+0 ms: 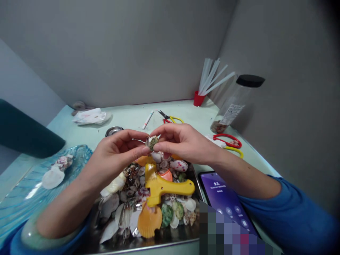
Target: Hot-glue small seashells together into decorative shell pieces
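Observation:
My left hand (120,145) and my right hand (183,143) meet at the middle of the view. Between their thumbs and fingertips they pinch a small mottled green-brown shell (152,142) with a whitish edge; fingers partly cover it. Just below lies a yellow glue gun (170,187), resting on the shells with its handle pointing right. The shells fill a metal tray (159,245); among them are an orange scallop shell (150,219), a green snail shell (167,215) and a red-speckled white shell (179,165).
At left, a blue glass dish (23,191) holds a few shells beside a dark green cylinder (29,131). Behind lie scissors (171,118) and a marker (147,120). Right are a red cup (198,98) of glue sticks, a black-lidded bottle (233,102), red-and-yellow handles (227,139) and a phone (220,191).

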Demonstrator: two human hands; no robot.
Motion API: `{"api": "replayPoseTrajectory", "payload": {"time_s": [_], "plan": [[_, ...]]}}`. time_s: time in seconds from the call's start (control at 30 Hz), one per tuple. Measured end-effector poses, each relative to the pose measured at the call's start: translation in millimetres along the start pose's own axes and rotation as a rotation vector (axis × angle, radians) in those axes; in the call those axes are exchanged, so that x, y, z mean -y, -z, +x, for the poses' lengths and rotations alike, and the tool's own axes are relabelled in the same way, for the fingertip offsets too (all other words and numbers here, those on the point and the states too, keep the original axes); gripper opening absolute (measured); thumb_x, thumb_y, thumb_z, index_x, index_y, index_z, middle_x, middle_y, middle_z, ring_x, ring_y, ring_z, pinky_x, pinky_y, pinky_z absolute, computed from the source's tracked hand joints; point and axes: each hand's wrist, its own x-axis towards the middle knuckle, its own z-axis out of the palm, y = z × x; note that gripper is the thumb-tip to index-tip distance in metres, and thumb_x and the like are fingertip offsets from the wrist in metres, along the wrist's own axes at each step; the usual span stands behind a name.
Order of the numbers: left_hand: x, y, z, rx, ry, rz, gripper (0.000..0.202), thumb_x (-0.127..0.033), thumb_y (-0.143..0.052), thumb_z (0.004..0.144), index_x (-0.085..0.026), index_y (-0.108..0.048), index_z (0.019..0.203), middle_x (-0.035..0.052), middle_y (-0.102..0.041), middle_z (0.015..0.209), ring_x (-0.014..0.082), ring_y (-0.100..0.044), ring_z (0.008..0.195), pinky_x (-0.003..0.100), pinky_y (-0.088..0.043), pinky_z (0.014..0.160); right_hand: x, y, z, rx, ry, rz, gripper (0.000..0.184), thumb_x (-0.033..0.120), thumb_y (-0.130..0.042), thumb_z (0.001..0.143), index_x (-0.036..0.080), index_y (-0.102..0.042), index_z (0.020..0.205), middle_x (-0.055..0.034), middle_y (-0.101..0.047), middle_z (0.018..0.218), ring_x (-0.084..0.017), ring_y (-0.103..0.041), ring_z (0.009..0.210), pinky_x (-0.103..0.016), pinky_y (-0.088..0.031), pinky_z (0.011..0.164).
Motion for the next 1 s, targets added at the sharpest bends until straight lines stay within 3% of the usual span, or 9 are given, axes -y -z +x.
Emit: {"api": "replayPoseTrajectory", "payload": {"time_s": [1.0], "plan": [[1.5, 1.6, 0.0, 0.047, -0.032, 0.018, 0.034, -0.033, -0.071, 0.071, -0.020, -0.063, 0.102, 0.0060, -0.070, 0.093, 0.0194, -0.068, 0.083, 0.027, -0.055, 0.070, 0.6, -0.5, 0.6, -0.014, -0.009, 0.008, 0.019, 0.018, -0.061, 0.079, 0.014, -0.061, 0.098, 0.0018, -0.062, 0.067, -0.009, -0.058, 0.056, -0.021, -0.047, 0.055]]}}
